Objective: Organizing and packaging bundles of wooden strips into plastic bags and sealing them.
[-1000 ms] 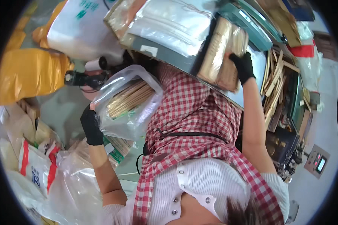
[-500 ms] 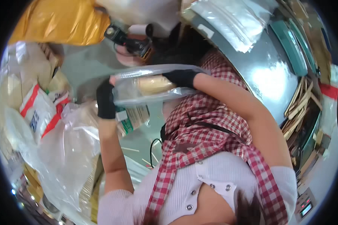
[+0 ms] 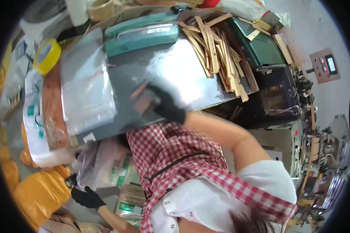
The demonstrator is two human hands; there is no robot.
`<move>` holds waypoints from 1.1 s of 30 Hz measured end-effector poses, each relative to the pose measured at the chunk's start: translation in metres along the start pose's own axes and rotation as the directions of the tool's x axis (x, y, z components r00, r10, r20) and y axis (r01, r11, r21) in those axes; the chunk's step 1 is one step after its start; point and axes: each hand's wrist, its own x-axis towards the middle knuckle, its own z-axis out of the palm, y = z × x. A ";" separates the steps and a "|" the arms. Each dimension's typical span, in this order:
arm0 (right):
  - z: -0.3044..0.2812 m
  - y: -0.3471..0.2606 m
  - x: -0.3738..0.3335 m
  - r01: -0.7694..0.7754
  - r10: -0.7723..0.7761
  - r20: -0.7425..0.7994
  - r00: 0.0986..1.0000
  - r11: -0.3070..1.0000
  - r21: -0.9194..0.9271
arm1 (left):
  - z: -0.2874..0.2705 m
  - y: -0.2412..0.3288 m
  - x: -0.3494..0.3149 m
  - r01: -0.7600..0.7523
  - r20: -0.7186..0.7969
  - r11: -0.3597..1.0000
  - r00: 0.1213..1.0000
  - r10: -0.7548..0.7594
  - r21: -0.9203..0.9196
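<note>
My left hand [image 3: 88, 197], in a black glove, is low on the left beside the desk. Its fingers are closed at the edge of a clear plastic bag [image 3: 99, 161]; their tips are partly hidden. Green print shows at the bag's right side. Over the dark desk top [image 3: 130, 73] hovers my right hand [image 3: 155, 101], in a black fingerless glove. Motion blurs it, but its bare fingertips are stretched out and apart, with nothing seen in them. Left of it lies a stack of flat clear plastic bags [image 3: 87, 85].
A teal tool [image 3: 142, 39] lies along the desk's far edge, beside a heap of thin wooden strips [image 3: 217, 50]. Yellow tape [image 3: 47, 56] stands at the left. An orange sack [image 3: 44, 194] and packs with green labels [image 3: 130, 204] are on the floor. A control panel [image 3: 324, 65] is on the right wall.
My view has turned right toward the desk. My right hand has let go of the bag and moved over the desk top. My left hand has stayed low on the left with the bag.
</note>
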 end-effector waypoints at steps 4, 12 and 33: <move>-0.203 -0.015 0.119 -0.418 -0.115 -0.657 0.745 0.687 -0.595 | -0.060 0.213 0.084 0.162 0.208 0.360 0.974 0.093 -0.919; -0.411 0.071 0.250 -0.319 -0.111 -0.812 0.574 0.882 -0.346 | -0.041 0.579 0.128 -0.347 -0.129 0.161 0.680 0.722 -0.924; -0.439 0.041 0.083 -0.626 0.306 -0.567 0.765 0.145 -0.766 | -0.006 0.784 0.120 0.200 0.308 0.363 0.912 0.270 -0.910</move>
